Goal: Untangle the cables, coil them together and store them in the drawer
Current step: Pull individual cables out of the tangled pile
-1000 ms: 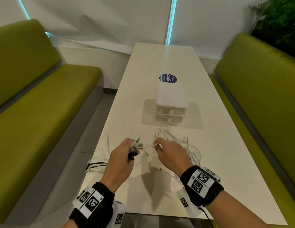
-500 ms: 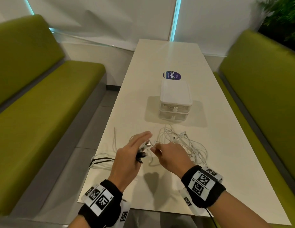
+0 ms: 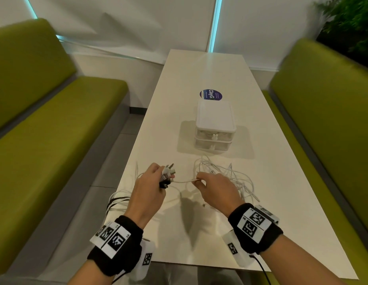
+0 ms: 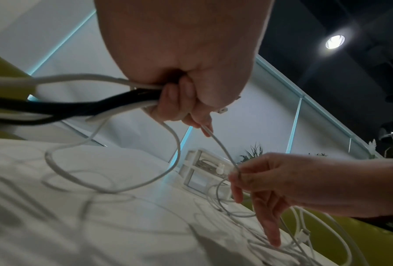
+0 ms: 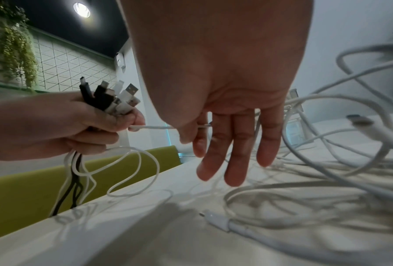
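My left hand [image 3: 152,182] grips a bundle of cable plug ends [image 3: 168,174], white and black, with the plugs sticking up past the thumb [image 5: 113,98]. Their cords [image 3: 117,199] trail off the table's left edge. A thin white cable [image 3: 184,181] runs taut from that fist to my right hand [image 3: 212,187], which pinches it between thumb and forefinger [image 4: 237,175] while the other fingers hang straight. A tangle of white cables [image 3: 226,175] lies on the table just right of the right hand. The white two-drawer box [image 3: 215,124] stands behind, both drawers shut.
The long white table [image 3: 199,68] runs away from me between two green benches [image 3: 45,130], [image 3: 333,120]. A round blue sticker [image 3: 211,94] lies behind the drawer box. A plant [image 3: 351,23] stands at the far right. The near table edge is close to my wrists.
Half a second ago my left fingers were spread over the plugs; now they are curled round the bundle. My hands have drawn apart, stretching the thin white cable between them.
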